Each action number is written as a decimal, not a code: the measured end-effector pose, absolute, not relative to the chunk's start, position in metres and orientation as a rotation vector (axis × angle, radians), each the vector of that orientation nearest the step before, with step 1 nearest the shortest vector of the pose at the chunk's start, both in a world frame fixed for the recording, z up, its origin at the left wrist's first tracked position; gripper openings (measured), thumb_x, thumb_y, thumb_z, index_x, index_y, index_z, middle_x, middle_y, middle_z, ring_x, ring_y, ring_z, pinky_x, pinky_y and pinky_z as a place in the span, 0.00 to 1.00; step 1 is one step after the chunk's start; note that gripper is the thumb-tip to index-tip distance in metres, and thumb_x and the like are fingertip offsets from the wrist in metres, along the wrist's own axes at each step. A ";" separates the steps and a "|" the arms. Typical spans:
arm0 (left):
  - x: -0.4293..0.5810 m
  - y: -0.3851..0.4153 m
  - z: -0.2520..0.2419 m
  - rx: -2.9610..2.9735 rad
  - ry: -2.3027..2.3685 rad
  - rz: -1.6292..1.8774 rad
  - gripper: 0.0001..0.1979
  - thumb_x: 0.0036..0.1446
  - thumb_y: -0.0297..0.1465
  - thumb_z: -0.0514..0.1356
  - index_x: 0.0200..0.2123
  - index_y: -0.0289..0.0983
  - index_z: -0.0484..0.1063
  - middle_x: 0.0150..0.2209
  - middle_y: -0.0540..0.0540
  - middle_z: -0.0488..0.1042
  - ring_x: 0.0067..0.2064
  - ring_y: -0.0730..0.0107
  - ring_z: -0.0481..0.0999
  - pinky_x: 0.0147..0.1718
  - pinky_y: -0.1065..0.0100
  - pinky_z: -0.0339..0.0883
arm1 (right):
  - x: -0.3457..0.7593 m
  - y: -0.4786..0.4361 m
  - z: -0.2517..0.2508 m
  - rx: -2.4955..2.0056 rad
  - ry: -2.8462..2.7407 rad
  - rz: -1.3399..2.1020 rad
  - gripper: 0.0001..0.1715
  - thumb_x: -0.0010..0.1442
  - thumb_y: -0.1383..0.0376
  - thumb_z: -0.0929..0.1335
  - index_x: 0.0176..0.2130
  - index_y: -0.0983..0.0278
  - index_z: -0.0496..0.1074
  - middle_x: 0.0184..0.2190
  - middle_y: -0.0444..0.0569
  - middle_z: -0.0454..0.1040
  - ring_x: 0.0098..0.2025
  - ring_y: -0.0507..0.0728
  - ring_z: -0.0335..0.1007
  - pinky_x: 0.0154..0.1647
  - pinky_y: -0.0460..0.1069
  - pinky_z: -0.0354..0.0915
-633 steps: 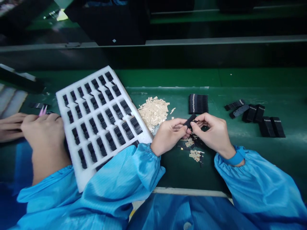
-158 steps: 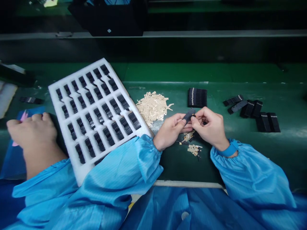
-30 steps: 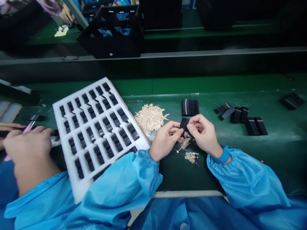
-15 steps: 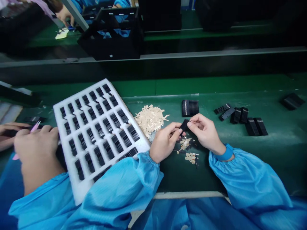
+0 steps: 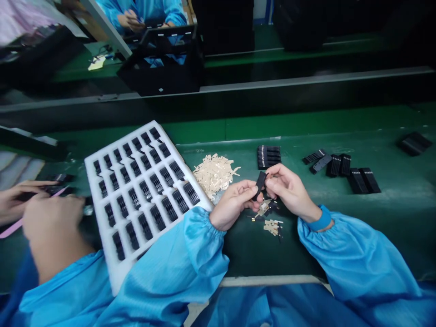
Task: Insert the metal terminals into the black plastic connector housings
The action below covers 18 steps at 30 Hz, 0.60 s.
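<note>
Left hand [image 5: 235, 204]: clamped on black plastic part [image 5: 260, 185], tilted, above tabletop [image 5: 252, 259]. Right hand [image 5: 288, 188]: fingertips together at part's upper edge; whether they pinched anything, could not tell. Small beige pieces [image 5: 272, 227] lay below hands; beige pile [image 5: 215, 172] lay beside white foam tray [image 5: 119, 273], which held black ribbed parts [image 5: 157, 217].

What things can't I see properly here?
All in the head view:
Underside of the black part: hidden by the left hand.
What the right hand pinches, if anything: covered by its fingers.
White tray: near edge partly behind the left sleeve.
Pink tool: middle behind a co-worker's hand.
Any markings on the pale pieces: too small.
</note>
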<state>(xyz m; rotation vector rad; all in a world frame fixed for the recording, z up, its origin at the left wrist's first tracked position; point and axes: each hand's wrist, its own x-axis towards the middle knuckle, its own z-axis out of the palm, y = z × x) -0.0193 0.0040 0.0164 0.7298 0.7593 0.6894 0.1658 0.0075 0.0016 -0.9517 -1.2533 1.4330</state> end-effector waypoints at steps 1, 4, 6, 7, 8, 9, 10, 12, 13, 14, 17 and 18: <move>-0.019 0.004 0.016 0.723 0.745 0.689 0.13 0.59 0.38 0.66 0.39 0.34 0.73 0.30 0.49 0.73 0.28 0.78 0.71 0.29 0.74 0.67 | 0.164 0.007 0.002 -0.974 -1.259 1.410 0.16 0.60 0.56 0.73 0.41 0.61 0.67 0.30 0.41 0.68 0.23 0.47 0.63 0.23 0.45 0.61; -0.020 0.004 0.015 0.694 0.717 0.677 0.11 0.60 0.36 0.66 0.39 0.34 0.73 0.30 0.50 0.72 0.27 0.80 0.71 0.29 0.75 0.66 | 0.162 0.005 0.004 -0.990 -1.270 1.408 0.16 0.60 0.56 0.73 0.40 0.61 0.66 0.28 0.40 0.67 0.23 0.48 0.62 0.23 0.44 0.60; -0.020 0.005 0.014 0.677 0.717 0.679 0.11 0.60 0.36 0.65 0.40 0.34 0.74 0.30 0.50 0.72 0.27 0.81 0.70 0.28 0.76 0.65 | 0.162 0.005 0.004 -0.966 -1.279 1.437 0.15 0.61 0.57 0.73 0.41 0.61 0.66 0.27 0.40 0.68 0.23 0.48 0.63 0.24 0.45 0.61; -0.020 0.005 0.013 0.674 0.722 0.682 0.12 0.60 0.36 0.65 0.41 0.33 0.74 0.30 0.50 0.71 0.26 0.81 0.70 0.28 0.76 0.65 | 0.163 0.006 0.005 -0.963 -1.282 1.431 0.15 0.62 0.57 0.72 0.41 0.62 0.67 0.28 0.41 0.69 0.24 0.48 0.63 0.24 0.45 0.61; -0.021 0.005 0.013 0.677 0.728 0.686 0.12 0.60 0.36 0.65 0.42 0.33 0.74 0.30 0.50 0.71 0.26 0.81 0.70 0.28 0.76 0.65 | 0.164 0.006 0.005 -0.970 -1.285 1.405 0.14 0.62 0.57 0.72 0.41 0.62 0.67 0.28 0.41 0.69 0.24 0.48 0.63 0.25 0.45 0.62; -0.021 0.006 0.013 0.684 0.734 0.691 0.12 0.60 0.36 0.65 0.43 0.33 0.74 0.30 0.50 0.71 0.26 0.81 0.70 0.27 0.76 0.65 | 0.165 0.007 0.005 -0.986 -1.287 1.360 0.13 0.62 0.57 0.72 0.41 0.62 0.68 0.27 0.41 0.69 0.24 0.48 0.63 0.25 0.45 0.62; -0.021 0.006 0.013 0.691 0.741 0.696 0.13 0.61 0.36 0.65 0.43 0.32 0.74 0.29 0.50 0.71 0.26 0.81 0.70 0.27 0.76 0.65 | 0.166 0.007 0.006 -1.005 -1.288 1.305 0.13 0.62 0.58 0.72 0.40 0.63 0.69 0.27 0.41 0.69 0.24 0.48 0.62 0.25 0.46 0.62; -0.021 0.006 0.014 0.702 0.759 0.701 0.13 0.61 0.35 0.64 0.43 0.31 0.74 0.29 0.51 0.71 0.26 0.81 0.70 0.28 0.76 0.65 | 0.168 0.008 0.006 -1.033 -1.270 1.204 0.11 0.63 0.58 0.71 0.40 0.63 0.70 0.26 0.41 0.68 0.23 0.48 0.61 0.25 0.46 0.61; -0.020 0.006 0.014 0.704 0.767 0.703 0.13 0.61 0.35 0.64 0.43 0.31 0.74 0.29 0.51 0.71 0.26 0.81 0.70 0.28 0.75 0.65 | 0.169 0.008 0.007 -1.036 -1.256 1.171 0.11 0.63 0.58 0.71 0.39 0.63 0.70 0.26 0.41 0.67 0.23 0.48 0.61 0.25 0.46 0.60; -0.020 0.006 0.014 0.706 0.774 0.705 0.13 0.61 0.35 0.64 0.43 0.31 0.74 0.29 0.50 0.71 0.26 0.80 0.70 0.28 0.75 0.65 | 0.169 0.008 0.007 -1.036 -1.242 1.153 0.10 0.63 0.59 0.71 0.39 0.63 0.70 0.26 0.41 0.67 0.23 0.48 0.61 0.24 0.46 0.60; -0.019 0.005 0.015 0.702 0.779 0.703 0.13 0.61 0.35 0.64 0.43 0.30 0.73 0.28 0.50 0.71 0.27 0.80 0.70 0.28 0.75 0.65 | 0.169 0.008 0.007 -1.035 -1.224 1.126 0.09 0.62 0.61 0.72 0.38 0.62 0.71 0.26 0.41 0.68 0.24 0.48 0.62 0.24 0.46 0.59; -0.018 0.005 0.015 0.700 0.777 0.704 0.13 0.60 0.35 0.64 0.43 0.30 0.73 0.28 0.50 0.71 0.27 0.80 0.70 0.28 0.75 0.65 | 0.169 0.008 0.007 -1.043 -1.229 1.115 0.08 0.62 0.61 0.72 0.37 0.63 0.71 0.26 0.41 0.68 0.24 0.48 0.62 0.24 0.46 0.59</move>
